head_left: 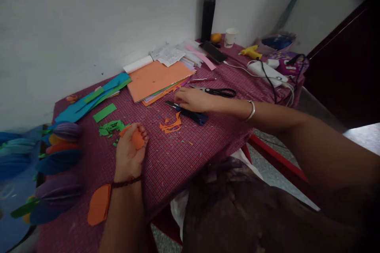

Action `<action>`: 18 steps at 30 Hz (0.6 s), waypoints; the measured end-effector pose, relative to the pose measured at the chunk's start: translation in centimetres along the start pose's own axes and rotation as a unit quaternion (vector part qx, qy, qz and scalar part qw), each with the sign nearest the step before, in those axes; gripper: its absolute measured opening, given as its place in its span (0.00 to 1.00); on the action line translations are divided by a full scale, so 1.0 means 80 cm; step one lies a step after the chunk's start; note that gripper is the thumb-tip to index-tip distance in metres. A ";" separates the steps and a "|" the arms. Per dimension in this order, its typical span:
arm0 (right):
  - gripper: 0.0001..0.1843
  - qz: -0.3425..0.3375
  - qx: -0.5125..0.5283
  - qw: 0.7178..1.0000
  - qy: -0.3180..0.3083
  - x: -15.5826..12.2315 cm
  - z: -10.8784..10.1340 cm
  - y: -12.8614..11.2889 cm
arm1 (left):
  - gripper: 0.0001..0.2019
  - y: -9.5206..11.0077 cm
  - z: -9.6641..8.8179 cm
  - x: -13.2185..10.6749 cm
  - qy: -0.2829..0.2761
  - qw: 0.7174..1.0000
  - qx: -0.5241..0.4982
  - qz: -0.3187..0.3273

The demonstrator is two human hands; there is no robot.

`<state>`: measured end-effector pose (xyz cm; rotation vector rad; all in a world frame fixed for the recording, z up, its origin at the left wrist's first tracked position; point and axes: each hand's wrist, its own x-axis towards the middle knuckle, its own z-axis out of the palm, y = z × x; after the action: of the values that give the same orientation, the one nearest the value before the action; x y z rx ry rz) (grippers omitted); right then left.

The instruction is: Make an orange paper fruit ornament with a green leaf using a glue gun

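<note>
Head view: left hand (129,154) cups a small folded orange paper piece (138,139)

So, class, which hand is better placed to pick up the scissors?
Right. The right hand lies beside the scissors; the left hand is farther away and holds orange paper.

head view | looks forward-down | near, over table (208,142)
</note>
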<state>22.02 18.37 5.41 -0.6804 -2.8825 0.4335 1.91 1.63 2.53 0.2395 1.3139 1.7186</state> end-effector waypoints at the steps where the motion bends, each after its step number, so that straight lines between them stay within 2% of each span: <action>1: 0.11 0.024 -0.029 0.999 -0.015 -0.002 -0.003 0.009 | 0.06 0.000 0.000 0.000 -0.001 1.000 -0.002 0.002; 4: 0.12 0.072 -0.081 0.992 -0.068 -0.014 -0.006 0.027 | 0.07 -0.002 0.001 0.000 -0.009 1.000 -0.003 0.003; 9: 0.12 0.086 -0.076 0.991 -0.068 -0.015 0.009 0.036 | 0.07 -0.003 0.000 -0.001 -0.011 1.000 0.014 0.010; 14: 0.11 0.099 -0.036 0.994 -0.038 -0.002 0.010 0.025 | 0.06 -0.001 -0.003 -0.001 -0.003 1.000 0.021 0.011; 18: 0.11 0.069 0.026 0.997 -0.032 0.007 0.008 0.011 | 0.05 -0.002 0.000 -0.001 -0.001 1.000 0.023 0.003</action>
<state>21.72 19.24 4.54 -0.8745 -2.8823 0.5552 2.02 1.55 2.44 0.2717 1.3534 1.6929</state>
